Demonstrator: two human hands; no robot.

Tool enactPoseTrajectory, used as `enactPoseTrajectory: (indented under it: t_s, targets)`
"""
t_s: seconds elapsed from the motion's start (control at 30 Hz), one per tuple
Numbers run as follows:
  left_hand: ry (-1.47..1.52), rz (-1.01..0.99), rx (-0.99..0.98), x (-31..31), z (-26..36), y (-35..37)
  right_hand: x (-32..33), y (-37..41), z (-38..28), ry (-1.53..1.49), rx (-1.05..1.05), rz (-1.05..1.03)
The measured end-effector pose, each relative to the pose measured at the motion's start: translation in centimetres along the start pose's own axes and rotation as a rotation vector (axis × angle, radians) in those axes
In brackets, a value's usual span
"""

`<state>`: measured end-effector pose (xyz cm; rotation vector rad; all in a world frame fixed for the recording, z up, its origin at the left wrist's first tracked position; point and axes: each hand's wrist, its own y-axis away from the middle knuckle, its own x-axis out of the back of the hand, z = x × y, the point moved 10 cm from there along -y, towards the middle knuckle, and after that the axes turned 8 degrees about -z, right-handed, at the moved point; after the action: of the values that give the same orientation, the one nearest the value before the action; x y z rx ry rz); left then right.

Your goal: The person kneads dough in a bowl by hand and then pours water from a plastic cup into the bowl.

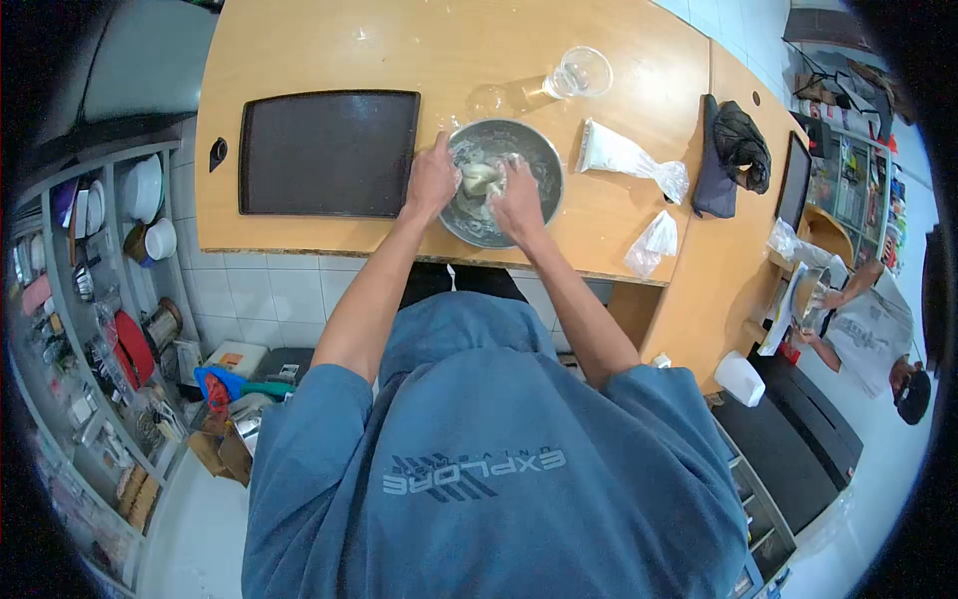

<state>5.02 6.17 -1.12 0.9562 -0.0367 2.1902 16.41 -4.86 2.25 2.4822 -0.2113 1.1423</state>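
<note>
**Wooden tabletop (329, 40): both hands in the steel bowl (544, 150)**

Your right hand (519, 200) clamps its fingers on the dough (481, 178) in the middle of the bowl. Your left hand (429, 185) sits at the nine o'clock rim, and its grip is unclear. You would do well to brace the bowl and press evenly. A glass (582, 72) lies at one o'clock.

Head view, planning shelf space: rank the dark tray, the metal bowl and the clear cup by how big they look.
1. dark tray, plainly largest
2. metal bowl
3. clear cup, smallest; slightly farther off, but the gap is wide
</note>
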Motion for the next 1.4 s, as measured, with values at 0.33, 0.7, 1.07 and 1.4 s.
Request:
enactPoseTrajectory:
  t_s: [0.33,0.7,1.07,1.4]
  targets:
    - [0.075,-0.002,0.047,-0.2,-0.1,0.2,-4.2,0.3,1.0,0.17,-0.167,-0.02]
    - [0.019,-0.011,-0.026,-0.1,0.8,0.6,-5.1,0.3,1.7,0.216,-0.343,-0.09]
    - [-0.032,-0.03,-0.076,-0.5,0.1,0.5,-4.1,-3.5,3.8,0.269,-0.593,0.036]
    - [-0.007,-0.004,0.044,0.2,0.1,0.9,-3.2,-2.0,4.5,-0.242,-0.196,-0.064]
